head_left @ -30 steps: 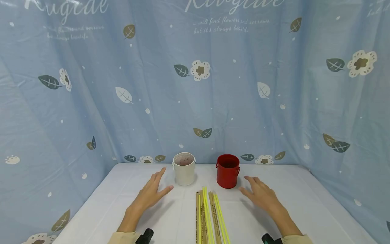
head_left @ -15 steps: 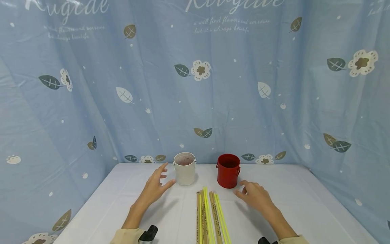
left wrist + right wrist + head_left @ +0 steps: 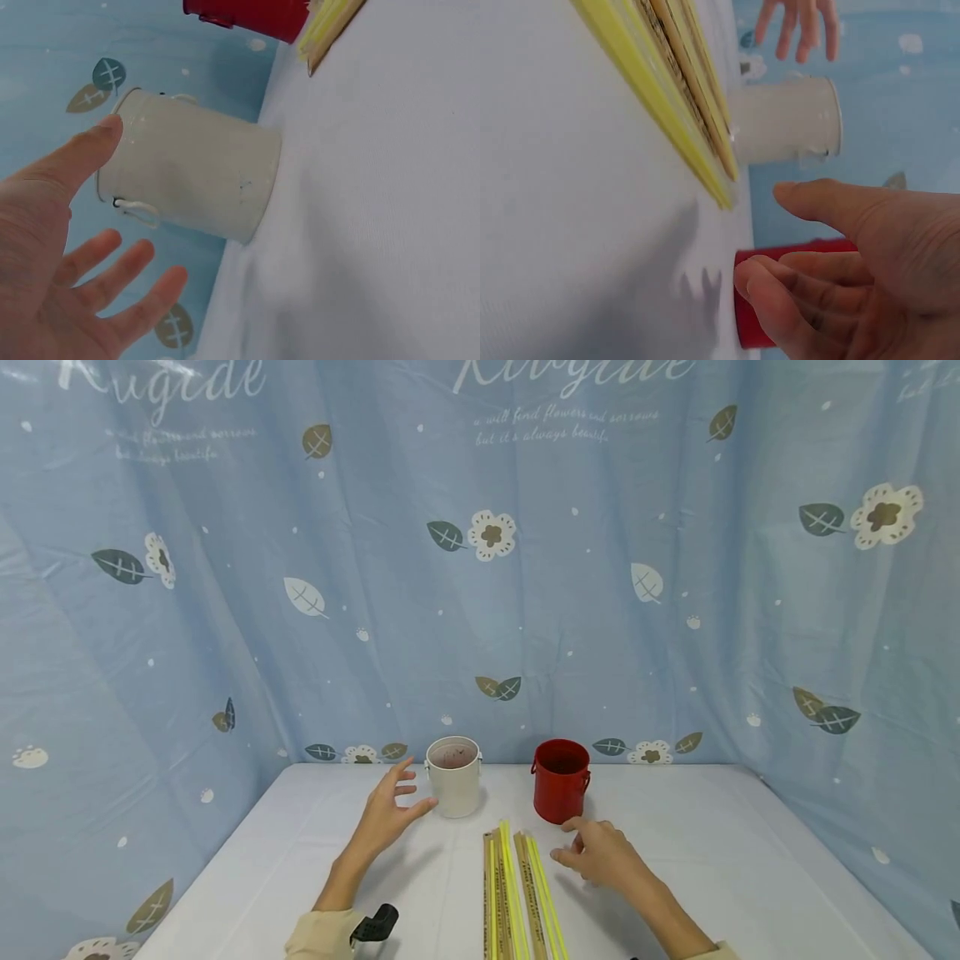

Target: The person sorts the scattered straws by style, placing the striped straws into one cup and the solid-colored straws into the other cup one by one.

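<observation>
Yellow and brown sticks (image 3: pixel 529 893) lie midway between the table's (image 3: pixel 720 852) side edges, our empty right hand (image 3: pixel 602 853) beside them, fingers loosely bent. Our left hand (image 3: pixel 385 814), empty, spreads its fingers beside the white bucket (image 3: pixel 456 790) near the far edge

A smooth white surface (image 3: pixel 720 860) carries an off-white pail (image 3: pixel 455 791) and a red pail (image 3: pixel 558 797), both upright near its far edge and apart from each other; in front of them lie slender yellow sticks (image 3: pixel 547 893) and flat brown strips (image 3: pixel 530 893) with dark lettering, roughly lengthwise side by side; their near ends run out of the head view.
</observation>
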{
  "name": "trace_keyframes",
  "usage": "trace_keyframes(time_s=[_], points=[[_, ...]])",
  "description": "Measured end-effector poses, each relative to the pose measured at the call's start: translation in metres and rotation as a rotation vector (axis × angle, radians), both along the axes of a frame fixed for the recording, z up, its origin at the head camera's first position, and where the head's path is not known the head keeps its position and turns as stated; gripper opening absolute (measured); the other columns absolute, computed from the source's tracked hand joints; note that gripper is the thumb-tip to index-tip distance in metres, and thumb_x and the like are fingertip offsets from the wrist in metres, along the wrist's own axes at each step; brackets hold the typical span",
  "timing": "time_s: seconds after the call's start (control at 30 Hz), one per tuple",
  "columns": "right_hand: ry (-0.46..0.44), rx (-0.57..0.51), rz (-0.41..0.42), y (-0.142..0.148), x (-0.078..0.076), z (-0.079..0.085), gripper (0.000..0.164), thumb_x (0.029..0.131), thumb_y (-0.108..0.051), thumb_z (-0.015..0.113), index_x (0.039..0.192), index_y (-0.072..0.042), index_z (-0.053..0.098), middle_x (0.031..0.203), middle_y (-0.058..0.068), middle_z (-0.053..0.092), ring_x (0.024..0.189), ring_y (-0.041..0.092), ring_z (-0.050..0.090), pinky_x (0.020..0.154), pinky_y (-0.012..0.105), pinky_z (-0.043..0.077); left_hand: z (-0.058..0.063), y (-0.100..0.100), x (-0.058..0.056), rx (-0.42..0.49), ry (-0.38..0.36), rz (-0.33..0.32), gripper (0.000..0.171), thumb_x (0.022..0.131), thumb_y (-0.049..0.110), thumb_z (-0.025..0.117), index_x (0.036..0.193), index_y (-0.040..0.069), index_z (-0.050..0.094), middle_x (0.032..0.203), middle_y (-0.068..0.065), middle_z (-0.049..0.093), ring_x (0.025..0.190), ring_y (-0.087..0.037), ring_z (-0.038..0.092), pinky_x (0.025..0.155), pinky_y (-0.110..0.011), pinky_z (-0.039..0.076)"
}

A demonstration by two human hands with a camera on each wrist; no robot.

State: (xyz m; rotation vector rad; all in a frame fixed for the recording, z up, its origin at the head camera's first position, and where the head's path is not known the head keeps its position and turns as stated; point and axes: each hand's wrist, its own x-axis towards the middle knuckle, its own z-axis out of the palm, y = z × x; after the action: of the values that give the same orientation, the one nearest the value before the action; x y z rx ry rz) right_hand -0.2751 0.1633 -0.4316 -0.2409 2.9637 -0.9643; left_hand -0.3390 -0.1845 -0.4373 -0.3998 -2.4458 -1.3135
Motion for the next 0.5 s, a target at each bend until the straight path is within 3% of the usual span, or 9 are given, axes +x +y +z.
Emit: trace_keyframes(time_s=[0.1,0.3,0.5], points=[[-0.034,-0.012,0.029,-0.005,0.003,0.000,0.052,0.082,-0.028,0.079,0.125,-0.003,0.063,0.069,0.000,0.057,0.048,0.013,0.055,0.047,0.025,0.050,-0.001,0.003,-0.004,0.009,-0.001,-0.005,0.088,0.080,0.037,0.082,0.151,0.012,0.035,0.138,-0.025,0.052,0.118,-0.043,0.060,0.083,-0.044,0.059],[-0.085,-0.040,0.091,-0.014,0.007,-0.002,0.052,0.082,-0.027,0.079,0.123,-0.001,0.063,0.069,0.001,0.058,0.048,0.014,0.056,0.047,0.025,0.052,-0.002,0.007,-0.010,0.030,-0.014,0.019,0.090,0.080,0.038,0.081,0.152,0.015,0.032,0.140,-0.024,0.049,0.126,-0.045,0.054,0.091,-0.052,0.055],[-0.126,-0.066,0.102,-0.021,0.011,-0.004,0.050,0.082,-0.024,0.079,0.123,0.001,0.063,0.067,0.003,0.057,0.047,0.016,0.057,0.047,0.023,0.052,-0.003,0.013,-0.016,0.042,0.006,0.038,0.090,0.080,0.037,0.081,0.151,0.011,0.033,0.146,-0.024,0.042,0.130,-0.046,0.049,0.096,-0.061,0.049]])
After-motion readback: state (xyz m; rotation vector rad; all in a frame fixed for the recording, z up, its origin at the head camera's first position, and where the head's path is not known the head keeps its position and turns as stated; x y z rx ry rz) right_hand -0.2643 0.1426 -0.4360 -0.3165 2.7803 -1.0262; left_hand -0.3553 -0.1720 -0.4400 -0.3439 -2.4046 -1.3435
